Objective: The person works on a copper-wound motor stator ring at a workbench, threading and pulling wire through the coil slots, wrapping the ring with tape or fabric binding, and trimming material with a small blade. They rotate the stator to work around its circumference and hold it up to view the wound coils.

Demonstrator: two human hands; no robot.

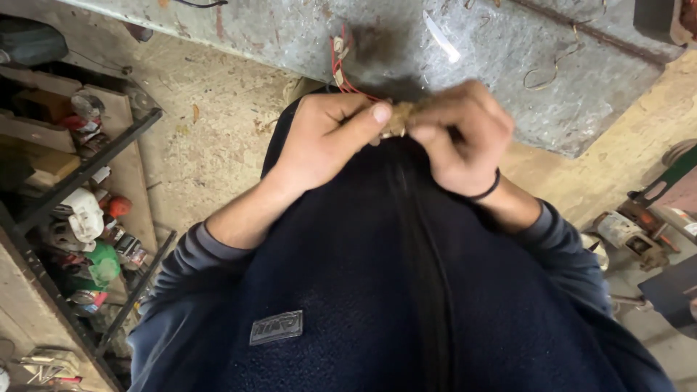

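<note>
Both hands meet in front of the person's chest, above the dark blue jacket [406, 290] and just short of the near edge of the grey metal table [406, 43]. The left hand [327, 138] and the right hand [461, 138] pinch one small tan part [398, 120] between them. The left thumb lies along its left end, while the right fingers are curled shut over its right end; both sets of fingers are clamped on it. Red wires [340, 72] run from the part up and to the left onto the table, ending in a small connector.

The part appears light and rigid, small enough that only fingertips can hold it. Its surface looks rough, so slipping seems unlikely. The wires look thin and soft, and their joints are judged the weak point. The sound hold is on the body, not on the wires.

The long axis of the part appears to lie roughly left to right across the view, but the fingers hide most of it and neither end can be told apart.

A rack of clutter [80, 218] stands to the left, and tools [639, 232] lie to the right on the floor.
</note>
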